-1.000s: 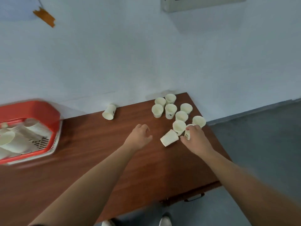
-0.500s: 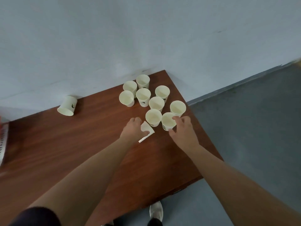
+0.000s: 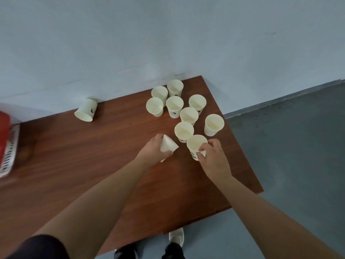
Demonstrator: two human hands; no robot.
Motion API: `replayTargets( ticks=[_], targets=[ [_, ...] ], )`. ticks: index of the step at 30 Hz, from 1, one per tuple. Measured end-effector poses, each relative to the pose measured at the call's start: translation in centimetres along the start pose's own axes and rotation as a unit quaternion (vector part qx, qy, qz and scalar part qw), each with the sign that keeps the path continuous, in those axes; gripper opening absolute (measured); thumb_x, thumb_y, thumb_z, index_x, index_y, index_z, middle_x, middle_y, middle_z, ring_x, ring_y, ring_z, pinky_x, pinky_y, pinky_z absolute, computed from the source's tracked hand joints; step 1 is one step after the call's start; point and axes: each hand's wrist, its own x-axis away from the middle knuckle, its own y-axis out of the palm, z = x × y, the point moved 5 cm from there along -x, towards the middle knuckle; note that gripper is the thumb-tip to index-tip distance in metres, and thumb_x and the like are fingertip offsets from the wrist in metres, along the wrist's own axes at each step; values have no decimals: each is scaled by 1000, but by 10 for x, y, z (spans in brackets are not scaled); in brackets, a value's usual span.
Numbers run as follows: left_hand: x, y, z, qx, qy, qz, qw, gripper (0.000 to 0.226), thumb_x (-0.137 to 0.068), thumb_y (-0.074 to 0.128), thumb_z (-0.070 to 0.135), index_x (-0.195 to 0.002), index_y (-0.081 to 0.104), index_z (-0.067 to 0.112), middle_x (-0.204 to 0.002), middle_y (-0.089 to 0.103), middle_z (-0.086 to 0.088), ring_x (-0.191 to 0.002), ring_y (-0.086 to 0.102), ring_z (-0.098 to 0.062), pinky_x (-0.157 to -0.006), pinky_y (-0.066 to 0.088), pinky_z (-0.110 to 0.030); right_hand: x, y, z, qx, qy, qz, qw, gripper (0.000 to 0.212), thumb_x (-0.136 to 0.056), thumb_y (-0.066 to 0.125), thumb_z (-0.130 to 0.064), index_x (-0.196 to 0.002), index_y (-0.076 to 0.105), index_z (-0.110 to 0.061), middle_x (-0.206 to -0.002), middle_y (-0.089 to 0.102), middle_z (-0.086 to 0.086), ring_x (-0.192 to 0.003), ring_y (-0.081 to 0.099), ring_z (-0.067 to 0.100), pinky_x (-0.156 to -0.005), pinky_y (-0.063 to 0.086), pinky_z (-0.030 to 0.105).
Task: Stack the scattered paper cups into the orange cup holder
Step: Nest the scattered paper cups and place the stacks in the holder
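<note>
Left hand (image 3: pixel 153 155) grips a tipped paper cup (image 3: pixel 169 146) and right hand (image 3: pixel 213 159) pinches an upright cup (image 3: pixel 196 143) on the worktop (image 3: pixel 93 165), well apart from the orange cup holder (image 3: pixel 4 131); a sideways lift could topple the neighbouring cup (image 3: pixel 183 132) just beside it.

No words, numbers or brand names are legible. A small dark printed mark sits on the side of the tipped paper cup (image 3: pixel 86 110) by the wall, on an upright cup (image 3: pixel 174 107) in the cluster, and on the cup (image 3: pixel 196 145) that the right hand (image 3: pixel 214 158) grips. Each mark is too blurred to read.
</note>
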Motion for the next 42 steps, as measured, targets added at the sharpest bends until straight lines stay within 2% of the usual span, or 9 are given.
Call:
replayTargets(
  ticks=[6, 12, 19, 26, 28, 33, 37, 40, 42],
  targets=[
    [61, -84, -18, 132, 1, 57, 990, 84, -81, 77, 39, -148, 28, 29, -134, 50, 2, -118, 52, -19, -97, 48, -35, 13, -15, -78, -73, -57, -30, 995, 12, -90, 70, -26, -94, 62, -18, -135, 47, -1, -118, 54, 16, -96, 42, 22],
    [145, -182, -78, 257, -36, 187, 948, 78, -80, 79, 35, -141, 32, 30, -128, 56, 3, -116, 57, -17, -91, 51, -32, 17, -8, -204, -96, -160, -62, 981, 12, -89, 70, -24, -85, 60, -18, -149, 41, 0, -136, 42, 17, -98, 34, 22],
    [263, -274, -204, 291, -78, 317, 899, 71, -79, 80, 27, -134, 36, 24, -118, 56, 5, -112, 57, -18, -94, 48, -35, 53, 45, -379, -121, -256, -108, 953, 12, -86, 71, -21, -91, 62, -16, -128, 49, -3, -109, 53, 11, -86, 40, 22],
    [329, -323, -347, 308, -134, 393, 856, 62, -82, 79, 20, -129, 37, 24, -111, 56, 8, -106, 55, -13, -77, 44, -20, 96, 137, -518, -140, -286, -156, 935, 31, -85, 73, -19, -111, 58, -17, -122, 48, -3, -105, 55, 12, -90, 45, 23],
    [328, -336, -379, 300, -144, 400, 854, 67, -82, 79, 22, -134, 37, 23, -111, 56, 8, -105, 55, -12, -76, 43, -20, 98, 160, -547, -134, -275, -156, 939, 35, -86, 73, -20, -117, 57, -16, -125, 48, -2, -104, 53, 10, -87, 45, 20],
    [303, -355, -442, 291, -138, 388, 863, 70, -79, 80, 31, -137, 40, 28, -125, 58, 8, -115, 56, -14, -92, 48, -33, 87, 210, -595, -130, -238, -150, 951, 41, -88, 73, -23, -123, 53, -18, -129, 48, -2, -109, 57, 13, -70, 43, 8],
    [276, -355, -468, 271, -115, 360, 885, 70, -77, 81, 36, -135, 43, 29, -123, 59, 12, -111, 60, -10, -92, 54, -37, 74, 237, -611, -128, -214, -137, 959, 42, -88, 73, -23, -124, 52, -18, -130, 46, -1, -109, 56, 14, -80, 51, 19],
    [256, -352, -476, 246, -102, 342, 901, 75, -79, 82, 37, -140, 40, 28, -129, 57, 10, -117, 56, -11, -93, 50, -30, 66, 249, -614, -123, -196, -124, 965, 43, -88, 73, -23, -125, 51, -20, -131, 46, -1, -107, 54, 13, -83, 54, 22],
    [244, -350, -480, 230, -106, 342, 905, 75, -80, 80, 37, -141, 39, 28, -133, 57, 8, -122, 54, -14, -96, 51, -35, 61, 257, -613, -119, -185, -118, 968, 44, -88, 73, -23, -125, 50, -21, -132, 46, -2, -106, 53, 12, -83, 54, 21]
  ],
)
